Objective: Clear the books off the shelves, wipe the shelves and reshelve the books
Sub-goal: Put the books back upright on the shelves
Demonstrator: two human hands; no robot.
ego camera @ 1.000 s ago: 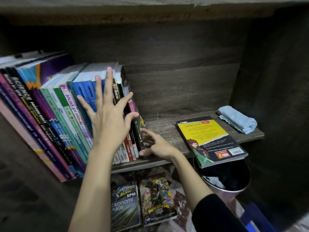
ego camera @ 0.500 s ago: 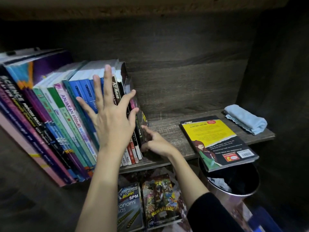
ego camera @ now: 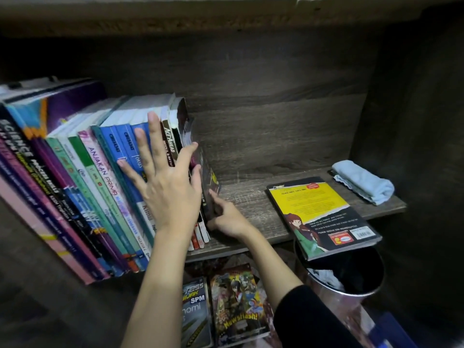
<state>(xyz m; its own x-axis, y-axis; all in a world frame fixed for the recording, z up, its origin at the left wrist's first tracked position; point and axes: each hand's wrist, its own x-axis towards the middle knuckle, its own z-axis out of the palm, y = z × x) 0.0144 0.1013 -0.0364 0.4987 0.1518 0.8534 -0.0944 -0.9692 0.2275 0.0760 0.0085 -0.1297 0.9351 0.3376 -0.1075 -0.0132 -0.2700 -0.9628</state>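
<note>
The reshelving step is judged to be in hand. A row of upright books (ego camera: 100, 172) is packed at the left of the wooden shelf (ego camera: 251, 197). Its spines are pressed by the left hand (ego camera: 170, 187), fingers straight and spread. The dark-covered end book (ego camera: 209, 182) is touched low down by the right hand (ego camera: 229, 219), index finger stretched out; whether the other fingers grasp it cannot be told. A yellow-backed book (ego camera: 319, 212) is laid flat near a folded blue cloth (ego camera: 361, 180). Next, the end book probably needs to be squared against the row, and the flat book stood beside it.
</note>
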